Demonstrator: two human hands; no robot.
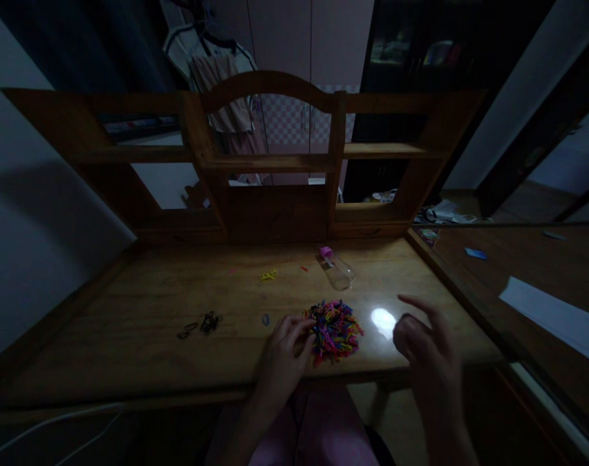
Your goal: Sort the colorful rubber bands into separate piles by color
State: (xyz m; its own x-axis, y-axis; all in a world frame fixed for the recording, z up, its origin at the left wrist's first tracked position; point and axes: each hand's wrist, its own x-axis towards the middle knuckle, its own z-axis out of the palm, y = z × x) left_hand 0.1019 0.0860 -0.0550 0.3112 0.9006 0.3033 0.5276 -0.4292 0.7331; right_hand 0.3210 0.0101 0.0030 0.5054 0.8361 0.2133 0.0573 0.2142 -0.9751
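1. Left hand (285,341), lower centre of the frame. Fingers bent at the left edge of the pile, a small gap between thumb and index finger; whether a strand is pinched cannot be told.
2. Right hand (428,346), lower right, raised and blurred. Index finger extended, well apart from the thumb; no held item visible.
3. Pile of small bands (336,330), just right of lower centre. Thin, tangled, apparently elastic loops in pink, yellow, blue, red and black; rough mound with frayed outline.
4. Step in hand, as judged: picking at the pile with the left fingers. A next pick would call for a fine pinch on one strand, drawn out gently, since tangled loops may drag neighbours along.
5. Blue loop (264,321), left of the left fingers: single, slim, oval.
6. Black bands (209,322), left of centre: compact cluster, dark loops lying just beside it.
7. Yellow bands (268,275), above centre-left of the pile: small, loose, criss-crossed group.
8. Red piece (304,268), short and narrow; fainter pink piece (233,270) farther left.
9. Bottle (343,273), above the pile: clear, smooth, rounded base, pink cap, lying on its side.
10. Worktop (144,291), across the lower half: pale grained wood, glossy where light reflects at right.
11. Shelf unit (270,164), behind: brown wood, open compartments, arched top rail.
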